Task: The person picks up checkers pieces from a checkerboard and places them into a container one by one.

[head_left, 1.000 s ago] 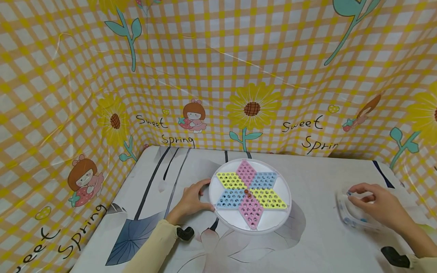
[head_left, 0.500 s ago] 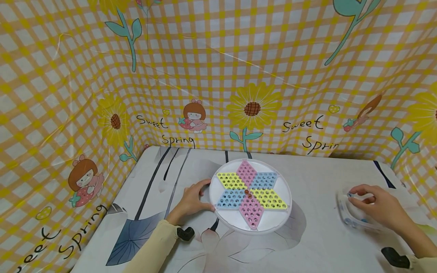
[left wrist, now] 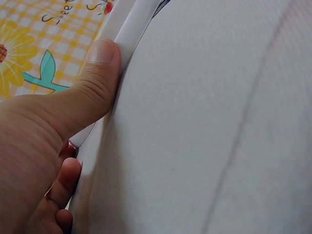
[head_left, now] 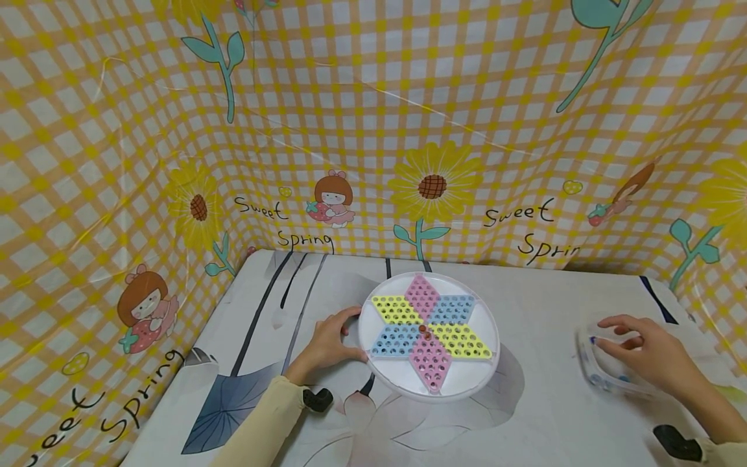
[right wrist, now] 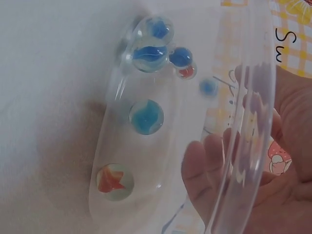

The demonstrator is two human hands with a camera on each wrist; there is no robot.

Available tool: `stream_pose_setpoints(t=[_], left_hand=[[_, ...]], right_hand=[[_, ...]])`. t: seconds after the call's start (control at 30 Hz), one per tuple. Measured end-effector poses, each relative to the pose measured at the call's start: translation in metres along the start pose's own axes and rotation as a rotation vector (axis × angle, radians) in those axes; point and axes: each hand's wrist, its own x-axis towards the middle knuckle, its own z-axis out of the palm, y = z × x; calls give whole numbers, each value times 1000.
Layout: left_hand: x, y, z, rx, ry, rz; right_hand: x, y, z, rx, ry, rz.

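My left hand point(head_left: 328, 340) grips the left rim of a round white Chinese checkers board point(head_left: 467, 375), its star of pink, yellow and blue points full of holes. In the left wrist view, the thumb point(left wrist: 101, 68) lies against the rim. Over at the right, my right hand point(head_left: 650, 350) is above a clear plastic container point(head_left: 613, 384), thumb and fingers apart. Just off the fingertips a blurred blue marble point(right wrist: 208, 87) hangs in the air. Inside the container are several glass marbles, including a teal one point(right wrist: 146, 117) and an orange one point(right wrist: 115, 182).
Two small reddish-brown round pieces point(head_left: 423, 329) sit at the star's centre. The table point(head_left: 543, 415) has a white floral cover. Behind and to the left stand walls of yellow checked cloth point(head_left: 350, 130).
My right thumb and fingers have parted, and the blue marble they pinched has come loose and sits slightly lower. My left hand and the board have stayed in place.
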Motion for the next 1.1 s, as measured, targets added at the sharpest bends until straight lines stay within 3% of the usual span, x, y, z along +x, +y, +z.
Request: stream_pose_setpoints(t=[0.27,0.7,1.1], left_hand=[[-1,0,0,-2,-7,-20],[-1,1,-2,-3,-9,-23],[0,0,-1,-8,-12,-33]], right_hand=[[-3,1,4,-2,85,-46],[0,-3,2,4,83,-73],[17,-15,-7,22,97,-176]])
